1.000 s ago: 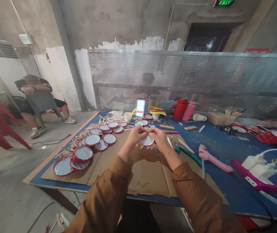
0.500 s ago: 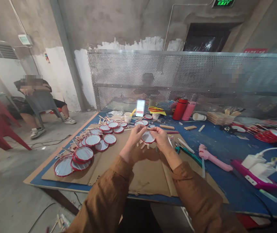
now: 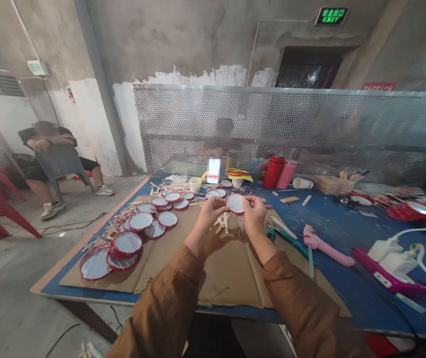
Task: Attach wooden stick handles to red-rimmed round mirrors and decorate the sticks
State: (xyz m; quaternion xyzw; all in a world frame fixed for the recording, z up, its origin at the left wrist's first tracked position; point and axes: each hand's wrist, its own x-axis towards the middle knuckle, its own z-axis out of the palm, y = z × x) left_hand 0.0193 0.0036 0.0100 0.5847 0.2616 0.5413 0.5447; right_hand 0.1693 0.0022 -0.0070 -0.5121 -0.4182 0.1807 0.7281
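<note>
My left hand and right hand are half-closed — both pinching a red-rimmed disc by its edge, over the cardboard.

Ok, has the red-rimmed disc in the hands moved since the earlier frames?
Yes. The red-rimmed disc has shifted right and farther across the table, judged against the upright phone, which it now sits closer to.
</note>
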